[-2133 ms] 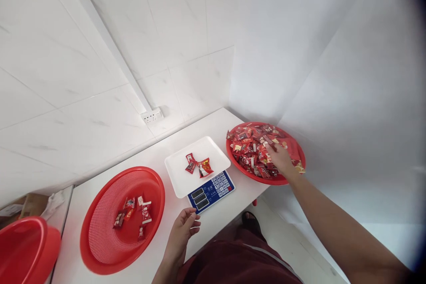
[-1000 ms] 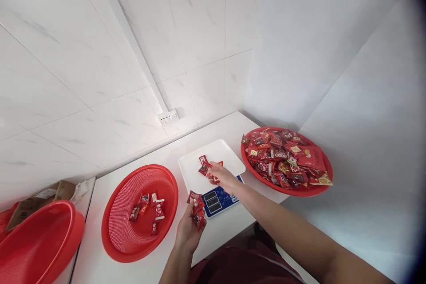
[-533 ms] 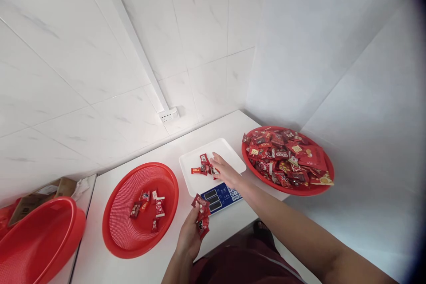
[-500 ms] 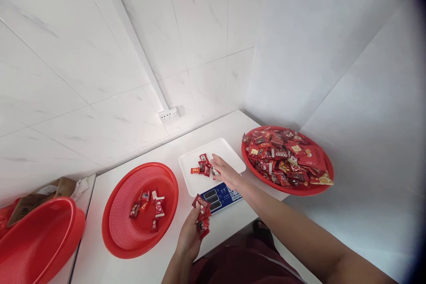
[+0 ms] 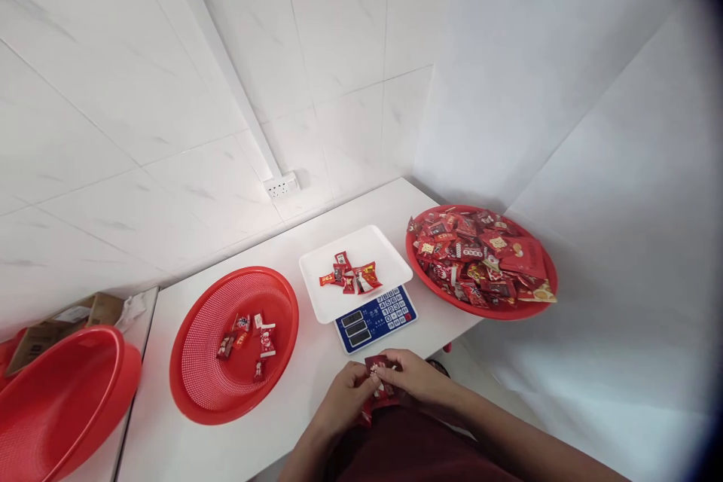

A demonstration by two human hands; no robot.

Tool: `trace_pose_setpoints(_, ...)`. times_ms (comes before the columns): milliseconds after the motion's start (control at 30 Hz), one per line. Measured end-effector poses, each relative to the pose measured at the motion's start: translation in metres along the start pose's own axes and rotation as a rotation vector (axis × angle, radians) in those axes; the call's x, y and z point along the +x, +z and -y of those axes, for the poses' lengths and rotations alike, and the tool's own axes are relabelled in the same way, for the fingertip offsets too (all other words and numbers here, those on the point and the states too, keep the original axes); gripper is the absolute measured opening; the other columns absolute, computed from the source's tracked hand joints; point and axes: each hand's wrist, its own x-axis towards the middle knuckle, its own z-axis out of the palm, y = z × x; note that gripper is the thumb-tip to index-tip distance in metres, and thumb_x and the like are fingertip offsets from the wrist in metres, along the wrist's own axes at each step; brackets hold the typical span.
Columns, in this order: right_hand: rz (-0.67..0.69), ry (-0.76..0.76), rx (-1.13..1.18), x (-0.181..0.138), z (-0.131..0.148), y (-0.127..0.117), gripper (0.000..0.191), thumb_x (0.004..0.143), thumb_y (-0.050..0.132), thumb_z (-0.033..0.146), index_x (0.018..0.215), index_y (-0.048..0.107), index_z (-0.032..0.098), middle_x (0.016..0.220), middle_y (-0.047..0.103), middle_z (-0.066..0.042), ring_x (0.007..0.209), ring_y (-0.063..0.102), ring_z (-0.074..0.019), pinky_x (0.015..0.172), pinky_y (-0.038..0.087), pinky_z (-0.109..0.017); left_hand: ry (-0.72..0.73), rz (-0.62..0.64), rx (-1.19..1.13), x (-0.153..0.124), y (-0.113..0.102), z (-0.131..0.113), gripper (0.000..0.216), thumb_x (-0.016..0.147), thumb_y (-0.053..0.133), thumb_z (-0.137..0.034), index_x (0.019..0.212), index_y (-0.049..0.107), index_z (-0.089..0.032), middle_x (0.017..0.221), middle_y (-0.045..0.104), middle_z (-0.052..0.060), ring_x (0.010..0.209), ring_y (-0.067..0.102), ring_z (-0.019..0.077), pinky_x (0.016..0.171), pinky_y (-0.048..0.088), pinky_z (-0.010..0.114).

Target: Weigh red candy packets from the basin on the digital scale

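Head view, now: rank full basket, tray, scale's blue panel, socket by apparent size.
1. Full basket
2. Tray
3. Blue panel, partly overhung by the tray; only the visible part counted
4. Socket

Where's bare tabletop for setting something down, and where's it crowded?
Bare: the white tabletop between the wall and the weighing pan, plus the patch between the mesh basket and the left hand. Crowded: the heaped basket, and the middle of the weighing pan, where packets lie.
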Motion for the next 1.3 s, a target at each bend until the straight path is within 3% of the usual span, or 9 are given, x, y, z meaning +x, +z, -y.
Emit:
trace_pose_setpoints(167, -0.073, 0.018, -0.146, 0.001, 0.003, -0.003, 0.032, 0.072, 0.059, 0.048, 0.073, 0.058, 0.016, 0.065, 0.057, 0.000, 0.060, 0.050, -0.0133, 0.059, 0.039, -0.026, -0.002, -0.007, 0.058, 0.000, 0.003, 0.003, 0.028, 0.073, 0.061, -0.045, 0.075, 0.071, -0.019, 0.086, 0.063, 0.008, 0.085, 0.055, 0.0215, 0.078, 0.039, 0.029)
trace_pose_setpoints(400, -0.131, -0.016, -0.154, 0.001, 0.002, -0.005, 0.029, 0.072, 0.057, 0.045, 0.068, 0.054, 0.017, 0.062, 0.058, 0.000, 0.059, 0.051, -0.0146, 0.059, 0.039, -0.026, -0.037, -0.003, -0.192, -0.002, 0.003, 0.005, 0.035, 0.068, 0.066, -0.045, 0.087, 0.069, -0.016, 0.086, 0.066, 0.008, 0.081, 0.059, 0.0203, 0.076, 0.042, 0.028)
trace_pose_setpoints(600, -0.169, -0.009, -0.145, 0.001, 0.006, -0.008, 0.029, 0.068, 0.061, 0.045, 0.064, 0.050, 0.018, 0.057, 0.054, 0.003, 0.054, 0.047, -0.0123, 0.056, 0.037, -0.026, -0.120, -0.112, -0.269, -0.003, -0.004, 0.008, 0.058, 0.061, 0.073, -0.043, 0.109, 0.056, -0.016, 0.077, 0.066, 0.005, 0.064, 0.059, 0.0151, 0.063, 0.042, 0.026)
trace_pose_setpoints(767, -0.175, 0.064, 0.116, 0.001, 0.009, -0.005, 0.029, 0.065, 0.065, 0.043, 0.072, 0.055, 0.017, 0.062, 0.056, 0.003, 0.055, 0.050, -0.0108, 0.058, 0.040, -0.026, -0.173, -0.126, -0.470, -0.005, -0.007, 0.003, 0.064, 0.058, 0.076, -0.043, 0.110, 0.048, -0.017, 0.078, 0.067, 0.006, 0.065, 0.062, 0.0165, 0.063, 0.045, 0.027)
trace_pose_setpoints(933, -0.119, 0.145, 0.465, 0.001, 0.012, -0.003, 0.017, 0.059, 0.060, 0.021, 0.075, 0.055, 0.018, 0.069, 0.060, 0.000, 0.064, 0.058, -0.0130, 0.068, 0.047, -0.031, -0.143, -0.145, -0.515, -0.006, -0.005, -0.005, 0.049, 0.063, 0.071, -0.045, 0.098, 0.052, -0.017, 0.078, 0.066, 0.005, 0.065, 0.061, 0.0151, 0.062, 0.045, 0.026)
trace_pose_setpoints(1033, -0.111, 0.136, 0.542, 0.003, 0.011, -0.003, 0.022, 0.054, 0.052, 0.014, 0.076, 0.052, 0.018, 0.066, 0.060, 0.001, 0.058, 0.055, -0.0117, 0.063, 0.047, -0.029, -0.136, -0.150, -0.517, -0.006, -0.004, -0.008, 0.047, 0.066, 0.069, -0.043, 0.102, 0.051, -0.018, 0.089, 0.065, 0.006, 0.071, 0.061, 0.0156, 0.062, 0.046, 0.027)
trace_pose_setpoints(1167, -0.127, 0.195, 0.546, 0.007, 0.009, -0.006, 0.024, 0.053, 0.046, 0.014, 0.075, 0.049, 0.019, 0.054, 0.052, 0.005, 0.044, 0.045, -0.0074, 0.045, 0.035, -0.020, -0.102, -0.105, -0.487, -0.006, -0.003, -0.008, 0.056, 0.063, 0.073, -0.037, 0.110, 0.047, -0.020, 0.094, 0.064, 0.006, 0.073, 0.059, 0.0159, 0.059, 0.045, 0.026)
trace_pose_setpoints(1300, -0.105, 0.324, 0.524, 0.010, 0.007, -0.011, 0.011, 0.068, 0.044, 0.023, 0.077, 0.047, 0.019, 0.043, 0.036, 0.009, 0.033, 0.024, -0.0030, 0.038, 0.013, -0.017, -0.051, -0.126, -0.430, -0.006, -0.004, -0.006, 0.054, 0.063, 0.074, -0.037, 0.107, 0.049, -0.017, 0.076, 0.062, 0.001, 0.062, 0.054, 0.0101, 0.055, 0.038, 0.020)
